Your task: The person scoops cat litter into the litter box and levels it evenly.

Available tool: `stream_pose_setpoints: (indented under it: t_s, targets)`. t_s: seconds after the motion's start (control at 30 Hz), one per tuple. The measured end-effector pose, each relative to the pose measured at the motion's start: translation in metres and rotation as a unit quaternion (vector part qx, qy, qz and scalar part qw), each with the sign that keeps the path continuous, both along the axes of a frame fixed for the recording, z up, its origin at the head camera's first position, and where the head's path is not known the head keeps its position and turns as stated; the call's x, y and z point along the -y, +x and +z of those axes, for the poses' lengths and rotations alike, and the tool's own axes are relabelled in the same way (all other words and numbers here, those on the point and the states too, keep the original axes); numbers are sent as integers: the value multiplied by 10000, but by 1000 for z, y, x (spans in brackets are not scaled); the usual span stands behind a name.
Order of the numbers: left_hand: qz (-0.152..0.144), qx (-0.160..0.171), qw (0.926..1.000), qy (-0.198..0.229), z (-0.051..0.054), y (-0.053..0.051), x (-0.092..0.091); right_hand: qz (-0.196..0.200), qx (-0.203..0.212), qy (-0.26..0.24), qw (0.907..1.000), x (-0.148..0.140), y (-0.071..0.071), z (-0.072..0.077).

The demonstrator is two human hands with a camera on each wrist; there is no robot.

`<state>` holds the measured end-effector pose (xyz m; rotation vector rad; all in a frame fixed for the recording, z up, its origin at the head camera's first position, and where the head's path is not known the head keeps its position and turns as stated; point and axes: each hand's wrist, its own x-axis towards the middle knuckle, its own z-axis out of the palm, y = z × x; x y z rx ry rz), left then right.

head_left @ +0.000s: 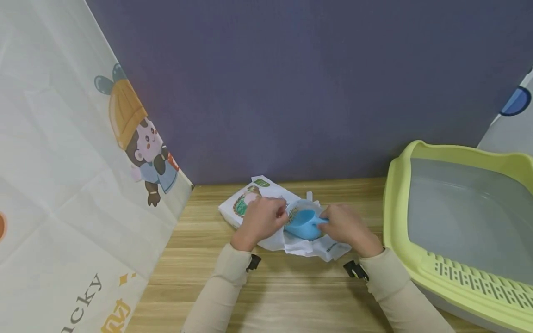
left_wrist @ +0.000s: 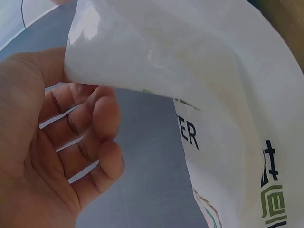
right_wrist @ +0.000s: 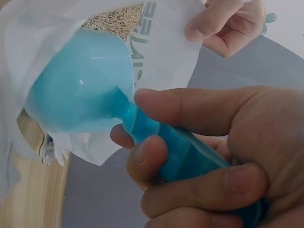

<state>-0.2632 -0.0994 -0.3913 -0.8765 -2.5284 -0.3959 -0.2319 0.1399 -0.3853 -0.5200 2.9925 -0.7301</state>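
Observation:
A white printed bag (head_left: 275, 190) lies on the wooden surface with its mouth spread toward me. Tan pellets (right_wrist: 116, 23) show inside it in the right wrist view; they look like cat litter. My left hand (head_left: 264, 218) pinches the edge of the bag's mouth between thumb and forefinger, the other fingers curled loosely. My right hand (head_left: 344, 225) grips the handle of a light-blue scoop (head_left: 305, 225). In the right wrist view the scoop's bowl sits in the bag's opening, beside the pellets. Whether the bowl holds any pellets cannot be seen.
At the right stands a litter box (head_left: 466, 203) with a yellow-green rim and a grey inside. A dark panel (head_left: 308, 92) rises behind the bag. To the left hangs a white printed sheet (head_left: 62, 162). Wooden boards (head_left: 287, 296) extend in front of the bag.

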Motion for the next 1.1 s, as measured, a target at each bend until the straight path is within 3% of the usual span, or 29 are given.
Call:
stream_pose_setpoints:
  t_s: [0.23,0.43,1.1]
  targets:
    - [114,220,9997,-54,2,1,3,-62,13,-53,10000,4,-4,-7]
    - [209,429,9988,-147,2,1,4,-48,-221,26,9997,9,-7,-14]
    - [48,260,9996,24,1,0,2,-182,-260,-182,9993,14,-15,-24]
